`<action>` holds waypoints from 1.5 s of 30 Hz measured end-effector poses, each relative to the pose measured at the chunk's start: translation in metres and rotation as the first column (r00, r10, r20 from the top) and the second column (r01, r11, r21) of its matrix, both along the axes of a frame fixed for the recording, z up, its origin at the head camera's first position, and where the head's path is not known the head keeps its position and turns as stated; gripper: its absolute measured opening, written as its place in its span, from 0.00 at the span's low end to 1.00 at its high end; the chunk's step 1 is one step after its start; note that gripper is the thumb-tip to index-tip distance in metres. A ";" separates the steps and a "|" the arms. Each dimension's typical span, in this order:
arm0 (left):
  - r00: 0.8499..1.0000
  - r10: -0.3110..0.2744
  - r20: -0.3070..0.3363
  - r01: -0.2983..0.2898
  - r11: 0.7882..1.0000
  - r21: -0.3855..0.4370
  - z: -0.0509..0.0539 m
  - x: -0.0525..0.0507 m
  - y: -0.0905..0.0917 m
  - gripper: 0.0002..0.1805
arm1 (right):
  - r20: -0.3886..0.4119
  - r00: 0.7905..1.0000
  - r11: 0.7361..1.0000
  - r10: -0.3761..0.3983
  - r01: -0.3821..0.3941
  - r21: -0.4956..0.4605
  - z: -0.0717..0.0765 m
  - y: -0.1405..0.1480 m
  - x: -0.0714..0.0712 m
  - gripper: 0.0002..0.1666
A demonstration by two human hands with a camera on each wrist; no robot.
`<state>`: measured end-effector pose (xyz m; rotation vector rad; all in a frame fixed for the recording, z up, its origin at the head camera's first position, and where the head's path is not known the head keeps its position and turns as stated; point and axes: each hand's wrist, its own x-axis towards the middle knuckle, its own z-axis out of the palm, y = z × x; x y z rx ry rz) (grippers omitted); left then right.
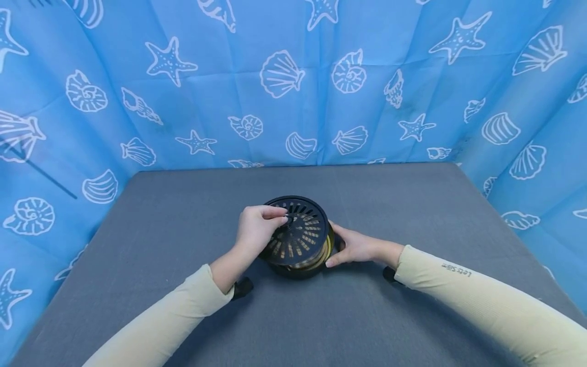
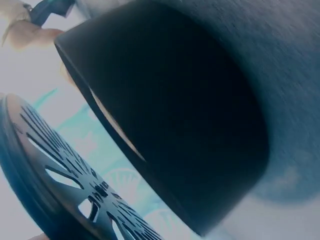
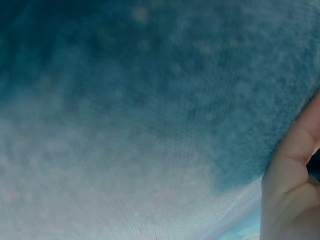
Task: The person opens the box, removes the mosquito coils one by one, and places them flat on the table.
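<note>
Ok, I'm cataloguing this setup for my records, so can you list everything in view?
Slotted lid: one, black, over the container, with a gap between them in the left wrist view.
Container: one, black outside, yellowish inside, on the tabletop.
Tabletop: one, grey, beneath the container.
Curtain: count unclear, blue with white shells and starfish, behind and at both sides.
Dark streak: one, blue-grey, against the curtain at left; nature unclear.
Wrist devices: two, black, one at each wrist.
Sleeves: two, pale yellow, on the forearms.
Left hand: one, bare, pinching at the lid's middle.
Right hand: one, bare, holding the container's right side.
</note>
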<state>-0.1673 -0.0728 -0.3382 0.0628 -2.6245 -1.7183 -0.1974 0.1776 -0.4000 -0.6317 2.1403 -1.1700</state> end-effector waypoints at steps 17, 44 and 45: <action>0.995 0.104 -0.007 -0.105 0.994 -0.024 0.003 0.008 -0.053 0.11 | -0.042 0.998 0.997 0.042 -0.045 -0.065 -0.003 0.001 -0.001 0.63; 0.981 0.196 0.005 -0.194 0.972 -0.136 -0.013 0.019 -0.117 0.13 | -0.016 0.999 0.997 0.037 -0.038 -0.069 -0.003 0.001 -0.001 0.64; 0.980 0.197 0.008 -0.194 0.971 -0.142 -0.014 0.019 -0.119 0.13 | -0.011 0.999 0.997 0.035 -0.036 -0.065 -0.002 0.001 -0.002 0.64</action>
